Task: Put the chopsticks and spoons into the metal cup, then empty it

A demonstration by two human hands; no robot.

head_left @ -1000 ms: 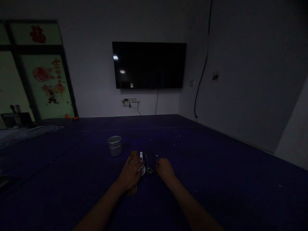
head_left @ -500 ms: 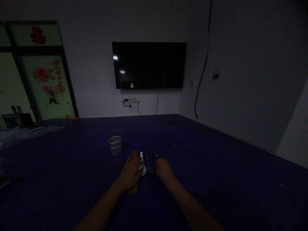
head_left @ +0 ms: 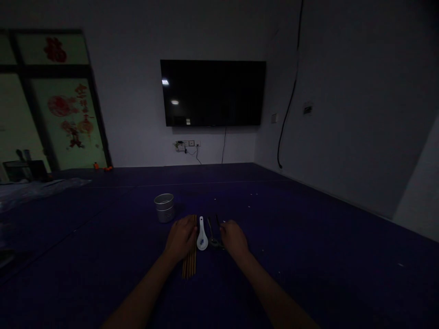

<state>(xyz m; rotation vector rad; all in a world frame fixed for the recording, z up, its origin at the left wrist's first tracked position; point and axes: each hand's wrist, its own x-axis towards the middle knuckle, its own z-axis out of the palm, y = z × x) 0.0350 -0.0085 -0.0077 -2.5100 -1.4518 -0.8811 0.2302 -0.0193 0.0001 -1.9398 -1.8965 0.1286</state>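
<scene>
A: Chopsticks (head_left: pixel 189 267)?
B: On the surface (head_left: pixel 308 256), well short of its far edge. Left hand (head_left: pixel 180 236) over them, fingers bent; grip, can't tell.
A: Right hand (head_left: pixel 233 237)?
B: Fingers curled at dark utensil (head_left: pixel 217 220), hold unclear. White spoon (head_left: pixel 202 241), metal spoon (head_left: pixel 213 242) between hands. Cup (head_left: pixel 165 210) farther left.
A: Step?
B: Probably hand-positioning. Shifting the sticks together calls for fingers across the bundle.

Glossy white ceramic-looking spoon (head_left: pixel 202 241), dull metal cup (head_left: pixel 165 211), wood-like chopsticks (head_left: pixel 190 266).
</scene>
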